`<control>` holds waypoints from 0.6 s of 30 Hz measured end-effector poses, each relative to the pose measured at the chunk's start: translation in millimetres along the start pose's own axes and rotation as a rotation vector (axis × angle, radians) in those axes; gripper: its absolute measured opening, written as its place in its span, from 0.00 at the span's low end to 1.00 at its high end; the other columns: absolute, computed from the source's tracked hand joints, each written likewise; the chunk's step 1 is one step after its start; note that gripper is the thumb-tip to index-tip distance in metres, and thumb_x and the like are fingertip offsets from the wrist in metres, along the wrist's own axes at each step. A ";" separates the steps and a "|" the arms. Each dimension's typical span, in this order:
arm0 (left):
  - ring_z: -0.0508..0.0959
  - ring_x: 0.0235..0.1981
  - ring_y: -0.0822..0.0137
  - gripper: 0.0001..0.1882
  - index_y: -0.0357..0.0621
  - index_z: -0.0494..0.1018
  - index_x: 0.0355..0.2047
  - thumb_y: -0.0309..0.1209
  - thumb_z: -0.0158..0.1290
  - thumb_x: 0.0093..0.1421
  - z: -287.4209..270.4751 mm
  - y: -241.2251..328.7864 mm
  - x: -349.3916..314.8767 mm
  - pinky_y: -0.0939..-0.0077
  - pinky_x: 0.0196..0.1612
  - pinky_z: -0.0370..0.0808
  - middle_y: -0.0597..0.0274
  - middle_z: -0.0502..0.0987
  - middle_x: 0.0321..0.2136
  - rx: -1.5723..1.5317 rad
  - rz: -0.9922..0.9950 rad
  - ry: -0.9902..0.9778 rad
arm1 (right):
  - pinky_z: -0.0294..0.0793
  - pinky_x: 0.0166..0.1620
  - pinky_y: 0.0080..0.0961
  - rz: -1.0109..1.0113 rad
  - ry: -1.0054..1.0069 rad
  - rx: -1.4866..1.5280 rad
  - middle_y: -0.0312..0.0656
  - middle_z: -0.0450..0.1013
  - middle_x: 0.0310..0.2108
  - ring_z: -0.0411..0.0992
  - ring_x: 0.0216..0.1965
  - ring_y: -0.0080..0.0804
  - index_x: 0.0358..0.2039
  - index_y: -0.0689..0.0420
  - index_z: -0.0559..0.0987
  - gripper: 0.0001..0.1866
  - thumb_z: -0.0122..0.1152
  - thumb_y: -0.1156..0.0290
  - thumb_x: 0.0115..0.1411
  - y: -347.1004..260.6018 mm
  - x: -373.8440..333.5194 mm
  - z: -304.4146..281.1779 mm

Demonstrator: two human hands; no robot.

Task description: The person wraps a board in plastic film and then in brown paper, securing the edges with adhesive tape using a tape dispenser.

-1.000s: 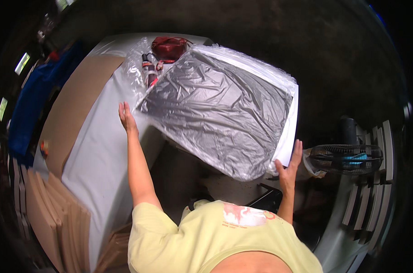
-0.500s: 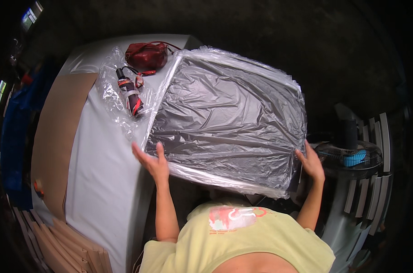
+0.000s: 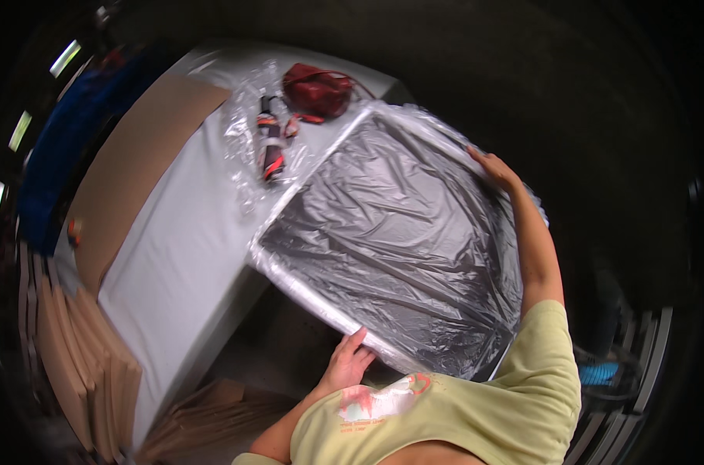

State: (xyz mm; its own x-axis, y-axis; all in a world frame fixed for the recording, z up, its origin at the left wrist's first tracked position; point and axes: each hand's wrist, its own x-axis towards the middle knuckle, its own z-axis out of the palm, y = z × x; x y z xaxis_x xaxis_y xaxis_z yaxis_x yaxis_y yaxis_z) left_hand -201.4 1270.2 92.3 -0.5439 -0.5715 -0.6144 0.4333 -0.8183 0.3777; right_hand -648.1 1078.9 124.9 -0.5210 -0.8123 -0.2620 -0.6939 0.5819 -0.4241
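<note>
A large rectangular panel (image 3: 398, 225), dark grey with white edges, is covered in wrinkled clear plastic. Its far left part rests on a white-covered table, while the near part reaches out towards my body. At the near edge, my left hand (image 3: 349, 364) is closed on the white rim with its fingers bent. My right arm stretches along the right side, and my right hand (image 3: 495, 169) grips the far right edge through the film. Whether the panel is flat or a shallow tray under the plastic, I cannot tell.
On the white table (image 3: 181, 209) lie a folded umbrella (image 3: 271, 143), a dark red bag (image 3: 318, 90), loose clear film (image 3: 243, 124) and a brown cardboard sheet (image 3: 146, 155). Folded cardboard pieces (image 3: 77, 364) stand at the lower left. A fan with blue parts (image 3: 598, 374) sits at the right.
My left hand has gone from the left corner to the near edge; my right hand has moved from the near right side up to the far edge. The panel appears turned clockwise.
</note>
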 end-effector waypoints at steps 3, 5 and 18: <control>0.61 0.56 0.64 0.30 0.41 0.54 0.56 0.45 0.46 0.60 23.9 -8.8 12.1 0.65 0.59 0.55 0.59 0.61 0.55 0.087 0.058 -0.116 | 0.53 0.59 0.36 0.025 -0.114 0.145 0.63 0.59 0.54 0.56 0.59 0.51 0.52 0.72 0.65 0.60 0.39 0.22 0.40 31.1 29.7 -5.5; 0.60 0.56 0.63 0.34 0.43 0.52 0.58 0.49 0.46 0.58 31.8 -5.1 13.7 0.66 0.59 0.54 0.58 0.60 0.56 -0.047 0.118 -0.101 | 0.48 0.61 0.35 0.014 -0.186 0.274 0.58 0.55 0.58 0.52 0.61 0.46 0.56 0.65 0.62 0.58 0.39 0.22 0.41 24.0 29.0 3.4; 0.45 0.63 0.67 0.55 0.30 0.46 0.60 0.68 0.41 0.50 31.9 -24.5 61.4 0.71 0.62 0.41 0.51 0.46 0.62 -0.016 0.278 0.281 | 0.68 0.29 0.25 -0.295 0.105 -0.186 0.41 0.72 0.19 0.68 0.24 0.23 0.26 0.69 0.77 0.33 0.68 0.45 0.41 -69.5 -90.6 -82.5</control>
State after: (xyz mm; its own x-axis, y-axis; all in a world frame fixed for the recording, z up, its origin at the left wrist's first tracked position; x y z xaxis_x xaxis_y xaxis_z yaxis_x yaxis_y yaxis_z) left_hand -268.4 1253.1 67.4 -0.1873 -0.7301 -0.6572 0.5487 -0.6327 0.5465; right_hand -593.6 1115.3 249.6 -0.3267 -0.9434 -0.0575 -0.8954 0.3284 -0.3005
